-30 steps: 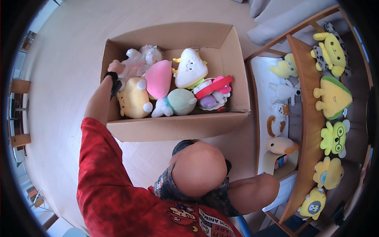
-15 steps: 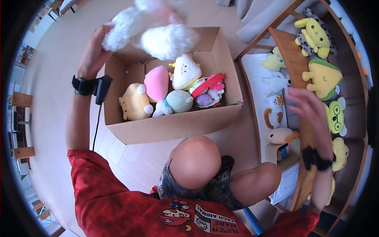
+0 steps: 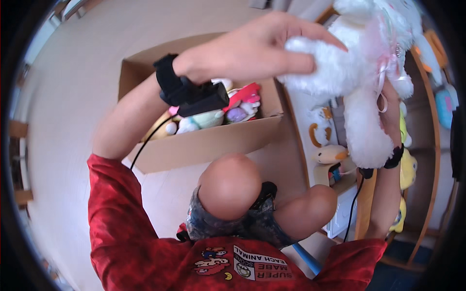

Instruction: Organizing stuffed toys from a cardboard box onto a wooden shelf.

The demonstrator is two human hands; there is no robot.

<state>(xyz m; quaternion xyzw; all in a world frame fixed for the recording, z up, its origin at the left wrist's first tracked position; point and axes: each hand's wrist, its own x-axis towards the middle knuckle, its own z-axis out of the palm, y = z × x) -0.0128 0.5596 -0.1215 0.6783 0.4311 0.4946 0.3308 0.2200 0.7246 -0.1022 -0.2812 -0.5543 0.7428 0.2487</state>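
Observation:
A fluffy white plush toy (image 3: 335, 63) with pink ribbon and trim is held up at the upper right, in front of the shelves. My left hand (image 3: 272, 46) reaches across from the left, its thumb and fingers closed on one of the toy's furry limbs. Against the toy's other side is my right hand (image 3: 390, 114), gripping it from the right; most of its fingers are hidden by the fur. Another white limb hangs down past my right wrist.
An open cardboard box (image 3: 213, 148) on the floor holds several plush toys, partly hidden by my left forearm. Wooden shelving (image 3: 427, 203) at the right carries more soft toys, including an orange-and-white one (image 3: 320, 127) and a yellow one (image 3: 407, 167). My knees (image 3: 230, 186) are below the box.
The white plush toy has moved from above the box rightward to the shelves, carried by my left hand. My right hand, apart from it before, now meets it.

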